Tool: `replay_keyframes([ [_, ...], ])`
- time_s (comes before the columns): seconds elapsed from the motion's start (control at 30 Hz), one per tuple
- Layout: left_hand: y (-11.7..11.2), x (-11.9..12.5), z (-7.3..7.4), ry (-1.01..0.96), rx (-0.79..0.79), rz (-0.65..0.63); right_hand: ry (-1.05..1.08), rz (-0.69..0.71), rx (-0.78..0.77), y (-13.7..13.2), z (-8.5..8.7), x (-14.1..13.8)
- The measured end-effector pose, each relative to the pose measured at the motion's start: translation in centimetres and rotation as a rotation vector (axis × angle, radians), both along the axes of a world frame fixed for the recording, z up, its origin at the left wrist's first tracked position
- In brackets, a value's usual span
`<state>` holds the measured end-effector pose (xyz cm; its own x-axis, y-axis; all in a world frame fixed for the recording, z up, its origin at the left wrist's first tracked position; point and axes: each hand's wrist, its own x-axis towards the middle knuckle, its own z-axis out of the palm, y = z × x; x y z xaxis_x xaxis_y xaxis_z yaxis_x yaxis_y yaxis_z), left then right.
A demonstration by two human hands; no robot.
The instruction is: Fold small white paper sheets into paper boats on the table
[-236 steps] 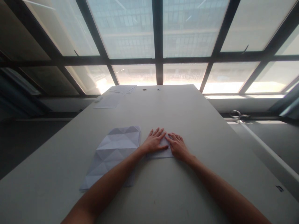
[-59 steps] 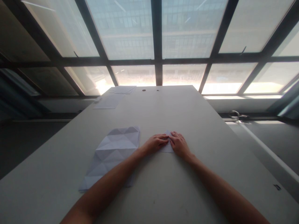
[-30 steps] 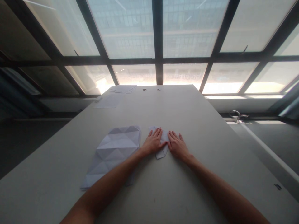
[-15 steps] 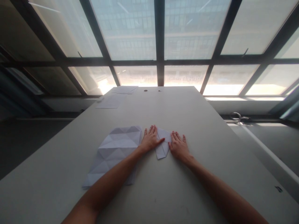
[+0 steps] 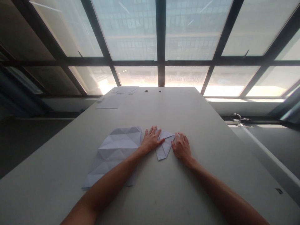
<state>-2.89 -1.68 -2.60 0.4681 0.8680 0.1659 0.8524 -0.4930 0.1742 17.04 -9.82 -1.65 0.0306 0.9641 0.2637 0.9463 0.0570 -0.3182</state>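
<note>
A small folded piece of white paper (image 5: 167, 143) lies on the white table between my hands. My left hand (image 5: 151, 140) rests on its left part, palm down with the fingers spread, the thumb reaching onto the paper. At the paper's right corner is my right hand (image 5: 181, 146), its fingers curled and drawn together; whether they pinch the corner or only touch it is hard to see. To the left, partly under my left forearm, lies a larger creased sheet of white paper (image 5: 119, 142) with a grid of folds.
Flat white sheets (image 5: 108, 102) lie at the far left of the table (image 5: 164, 112). Two small round holes sit near its far edge. Beyond stand large windows with dark frames (image 5: 160, 47). A white rail (image 5: 269, 151) runs beside the table on the right.
My right hand has shifted slightly right, and its fingers have curled in from lying flat. More of the small folded paper's right corner shows. My left hand has stayed in place.
</note>
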Motion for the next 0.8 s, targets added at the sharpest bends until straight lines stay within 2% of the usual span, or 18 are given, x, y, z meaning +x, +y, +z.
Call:
replay_keyframes([
  [0.1,-0.2,0.0,0.5,0.000,0.009,-0.061,0.019,0.162,0.011,-1.1,1.5,-0.6],
  [0.2,-0.3,0.1,0.9,-0.008,0.010,-0.167,-0.019,0.273,-0.029,-1.9,2.2,-1.5],
  [0.33,-0.3,0.2,1.2,-0.038,-0.039,-0.277,-0.086,0.251,-0.058,-1.9,2.0,-1.7],
  [0.5,-0.7,0.4,1.5,-0.039,-0.037,-0.412,-0.131,0.214,-0.092,-0.5,1.4,0.5],
  [0.67,-1.5,0.6,2.2,-0.011,0.011,-0.456,-0.151,0.222,-0.147,0.9,0.6,2.9],
  [0.8,-2.0,0.8,2.5,-0.028,0.014,-0.477,-0.111,0.253,-0.137,1.4,0.1,3.4],
])
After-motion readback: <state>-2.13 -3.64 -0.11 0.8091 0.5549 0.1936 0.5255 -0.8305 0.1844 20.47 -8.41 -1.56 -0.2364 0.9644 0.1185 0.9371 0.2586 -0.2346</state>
